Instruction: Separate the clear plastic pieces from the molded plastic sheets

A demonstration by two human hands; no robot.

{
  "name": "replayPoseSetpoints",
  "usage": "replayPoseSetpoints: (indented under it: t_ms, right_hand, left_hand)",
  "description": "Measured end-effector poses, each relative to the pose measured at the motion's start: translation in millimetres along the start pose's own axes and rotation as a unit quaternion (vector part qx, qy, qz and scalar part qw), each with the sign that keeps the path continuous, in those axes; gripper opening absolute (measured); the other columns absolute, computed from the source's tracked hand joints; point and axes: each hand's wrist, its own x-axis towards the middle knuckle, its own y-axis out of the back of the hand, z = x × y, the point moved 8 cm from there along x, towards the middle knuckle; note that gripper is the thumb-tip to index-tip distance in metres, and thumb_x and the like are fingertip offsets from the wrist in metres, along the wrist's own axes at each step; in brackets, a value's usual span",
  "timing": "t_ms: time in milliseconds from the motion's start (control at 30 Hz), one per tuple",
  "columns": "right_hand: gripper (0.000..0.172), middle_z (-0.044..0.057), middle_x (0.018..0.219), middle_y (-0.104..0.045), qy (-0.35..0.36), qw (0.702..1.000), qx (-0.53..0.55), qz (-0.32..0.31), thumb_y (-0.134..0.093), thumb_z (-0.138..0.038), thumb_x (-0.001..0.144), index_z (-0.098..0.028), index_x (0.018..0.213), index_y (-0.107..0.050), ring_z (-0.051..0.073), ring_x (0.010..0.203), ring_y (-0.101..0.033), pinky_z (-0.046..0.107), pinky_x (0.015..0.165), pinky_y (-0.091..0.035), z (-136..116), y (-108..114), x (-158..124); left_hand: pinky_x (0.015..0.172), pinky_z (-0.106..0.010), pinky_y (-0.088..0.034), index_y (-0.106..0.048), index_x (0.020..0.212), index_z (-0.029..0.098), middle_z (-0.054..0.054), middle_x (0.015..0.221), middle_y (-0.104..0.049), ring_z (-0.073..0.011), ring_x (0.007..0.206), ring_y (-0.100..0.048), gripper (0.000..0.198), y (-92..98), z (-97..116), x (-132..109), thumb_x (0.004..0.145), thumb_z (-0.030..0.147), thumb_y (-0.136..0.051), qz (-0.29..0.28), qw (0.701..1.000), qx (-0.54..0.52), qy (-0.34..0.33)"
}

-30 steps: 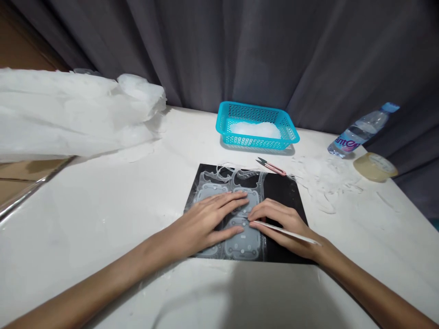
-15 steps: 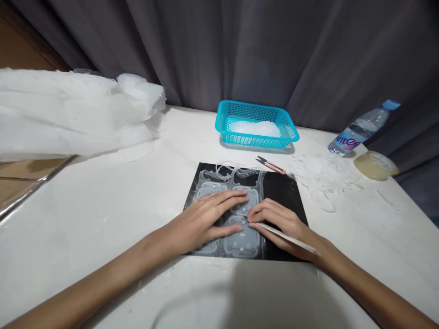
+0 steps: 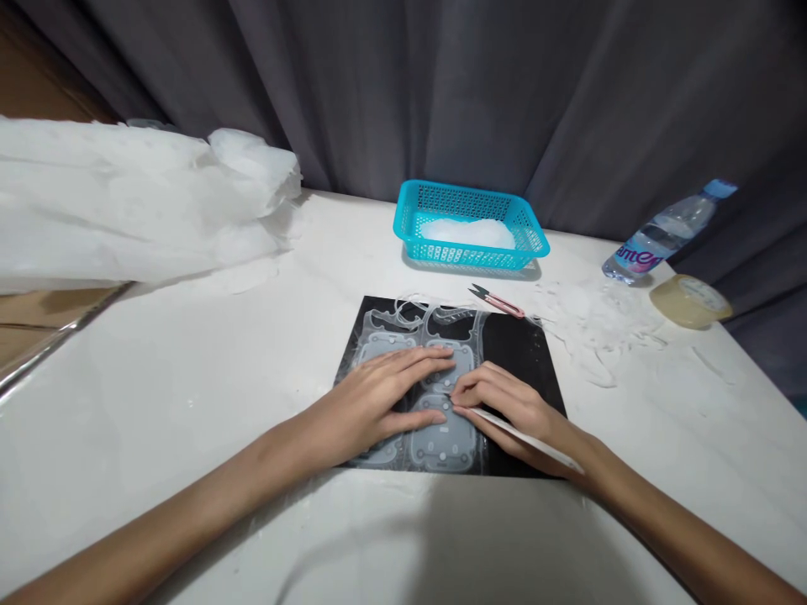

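A black mat [image 3: 526, 353] lies on the white table, and on it rests a translucent moulded sheet [image 3: 441, 437] of several rounded-rectangle parts. My left hand [image 3: 378, 395] lies flat on that sheet, fingers stretched out and pressing it down. My right hand [image 3: 504, 403] is closed round a thin white blade-like tool [image 3: 523, 435], held like a pen. The tool's tip touches the sheet between two of the parts, just beside my left fingertips.
A teal basket [image 3: 470, 227] with white pieces stands behind the mat. Pink thread snips [image 3: 498, 301] lie by the mat's far edge. White scraps [image 3: 593, 323], a water bottle [image 3: 661, 239] and a tape roll [image 3: 690, 301] are at right. Piled white sheeting [image 3: 126, 202] fills the left.
Both hands have stayed on the sheet; the right hand with the tool has crept slightly left and away. The view has shifted a little.
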Motion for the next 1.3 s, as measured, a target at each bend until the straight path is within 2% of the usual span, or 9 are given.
replayPoseSetpoints:
  t_ms: [167, 367, 500, 667, 1100, 1300]
  right_hand:
    - [0.012, 0.012, 0.104, -0.064, 0.032, 0.998, -0.047, -0.006, -0.052, -0.007, 0.101, -0.018, 0.105, -0.056, 0.019, 0.095, -0.057, 0.034, 0.085, -0.054, -3.5, -1.1, -2.1]
    - [0.015, 0.012, 0.102, -0.066, 0.047, 0.996, -0.07, -0.027, -0.052, -0.006, 0.1, -0.019, 0.106, -0.056, 0.019, 0.091, -0.059, 0.033, 0.08, -0.055, -6.2, 5.3, -6.6]
    - [0.014, 0.012, 0.099, -0.067, 0.055, 0.994, -0.091, -0.009, -0.054, -0.005, 0.1, -0.018, 0.103, -0.057, 0.019, 0.086, -0.059, 0.032, 0.077, -0.054, -10.1, 7.2, -5.5]
    - [0.013, 0.012, 0.101, -0.066, 0.054, 0.995, -0.079, -0.001, -0.051, -0.007, 0.101, -0.018, 0.104, -0.058, 0.019, 0.09, -0.061, 0.033, 0.078, -0.055, -11.5, 5.7, -4.4]
    - [0.002, 0.007, 0.102, -0.069, -0.078, 0.995, 0.056, 0.001, -0.061, -0.019, 0.101, -0.021, 0.101, -0.063, 0.019, 0.098, -0.067, 0.034, 0.091, -0.056, 11.0, 6.7, -2.7]
    - [0.005, 0.008, 0.101, -0.07, -0.053, 0.998, 0.043, 0.005, -0.06, -0.019, 0.102, -0.02, 0.105, -0.064, 0.019, 0.098, -0.067, 0.035, 0.092, -0.057, 7.6, 5.4, -2.0]
  left_hand:
    - [0.12, -0.04, -0.04, -0.049, 0.152, 0.029, -0.006, 0.16, -0.051, -0.0276, 0.146, -0.05, 0.059, 0.5, -2.5, -0.3, 0.099, 0.053, -0.062, 0.011, 1.0, -0.009, -0.009]
    - [0.121, -0.041, -0.039, -0.047, 0.154, 0.03, -0.006, 0.163, -0.047, -0.0276, 0.147, -0.048, 0.058, -0.4, -2.4, -1.6, 0.101, 0.052, -0.06, -0.002, 1.0, -0.003, -0.001]
    - [0.121, -0.041, -0.039, -0.047, 0.154, 0.03, -0.006, 0.163, -0.047, -0.028, 0.147, -0.048, 0.059, -0.4, -2.5, -0.7, 0.101, 0.053, -0.06, -0.004, 1.0, -0.007, 0.002]
    - [0.12, -0.041, -0.04, -0.048, 0.153, 0.031, -0.006, 0.161, -0.049, -0.0283, 0.146, -0.05, 0.058, -0.1, -2.1, -0.5, 0.1, 0.052, -0.061, 0.009, 1.0, -0.013, -0.008]
    - [0.12, -0.042, -0.04, -0.047, 0.154, 0.028, -0.007, 0.162, -0.048, -0.0291, 0.147, -0.049, 0.06, -0.7, 0.1, -3.3, 0.101, 0.053, -0.06, 0.008, 1.0, -0.013, -0.005]
    - [0.12, -0.042, -0.04, -0.049, 0.153, 0.028, -0.007, 0.162, -0.049, -0.0297, 0.145, -0.05, 0.059, 0.3, 1.4, -1.0, 0.1, 0.053, -0.061, 0.013, 1.0, -0.013, -0.009]
